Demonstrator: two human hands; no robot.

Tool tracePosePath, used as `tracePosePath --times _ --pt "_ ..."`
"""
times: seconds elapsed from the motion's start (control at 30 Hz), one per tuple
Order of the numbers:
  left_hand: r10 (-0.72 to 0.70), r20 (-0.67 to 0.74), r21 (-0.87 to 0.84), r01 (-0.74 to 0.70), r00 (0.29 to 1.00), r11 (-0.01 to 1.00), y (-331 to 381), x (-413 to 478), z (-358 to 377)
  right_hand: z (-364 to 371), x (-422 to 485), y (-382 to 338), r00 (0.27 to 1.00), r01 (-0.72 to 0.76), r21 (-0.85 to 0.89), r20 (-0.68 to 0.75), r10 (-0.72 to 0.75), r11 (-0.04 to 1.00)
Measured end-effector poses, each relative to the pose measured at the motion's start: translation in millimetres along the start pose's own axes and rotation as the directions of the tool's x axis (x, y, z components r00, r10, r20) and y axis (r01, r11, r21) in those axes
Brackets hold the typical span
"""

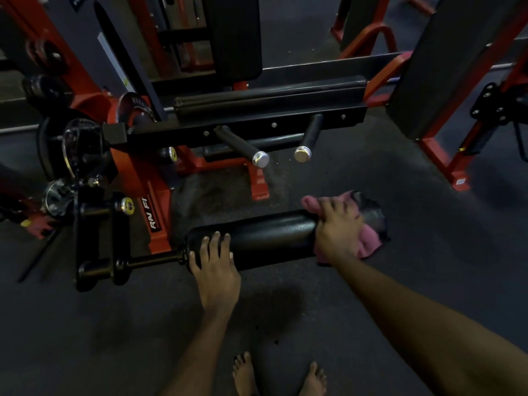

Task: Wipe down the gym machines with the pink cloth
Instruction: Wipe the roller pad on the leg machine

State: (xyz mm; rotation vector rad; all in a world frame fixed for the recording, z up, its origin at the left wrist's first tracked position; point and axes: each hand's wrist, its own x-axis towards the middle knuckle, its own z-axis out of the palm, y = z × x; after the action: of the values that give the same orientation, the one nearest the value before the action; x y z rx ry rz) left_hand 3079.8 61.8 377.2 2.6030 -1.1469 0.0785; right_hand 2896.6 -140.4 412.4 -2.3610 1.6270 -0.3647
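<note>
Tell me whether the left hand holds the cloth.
No: the right hand holds the cloth on the roller; the left hand rests bare on it.

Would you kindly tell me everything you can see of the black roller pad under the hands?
The roller pad is a black cylinder with a smooth, slightly glossy cover that looks like vinyl. It lies horizontal, low over the dark floor, carried at its left end on a black metal rod. The left hand rests its fingers over the left end; the right hand grips the pink cloth around the right part, whose tip shows beyond the cloth.
</note>
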Motion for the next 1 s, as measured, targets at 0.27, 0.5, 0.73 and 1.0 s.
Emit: tracePosePath --times 0.27,0.5,0.73,1.0 --pt "-0.005 -0.041 -0.184 -0.003 0.999 0.983 -18.3 6.9 -8.2 -13.1 18.0 49.3 0.999 -0.046 -0.093 -0.019 0.044 0.995" --pt "-0.171 0.102 -0.415 0.198 0.98 0.888 -67.9 44.6 -14.6 -7.6 27.9 1.9 0.982 -0.178 -0.127 0.046 0.185 0.976" --pt "-0.209 0.121 -0.497 0.242 0.97 0.833 -65.0 39.6 -14.4 30.9 -27.0 -83.8 0.987 0.153 -0.011 0.049 -0.152 0.988" --pt "-0.183 0.13 -0.504 0.224 0.974 0.834 -69.0 39.6 -14.4 -2.0 23.7 42.3 0.992 -0.122 -0.08 -0.045 0.119 0.989"
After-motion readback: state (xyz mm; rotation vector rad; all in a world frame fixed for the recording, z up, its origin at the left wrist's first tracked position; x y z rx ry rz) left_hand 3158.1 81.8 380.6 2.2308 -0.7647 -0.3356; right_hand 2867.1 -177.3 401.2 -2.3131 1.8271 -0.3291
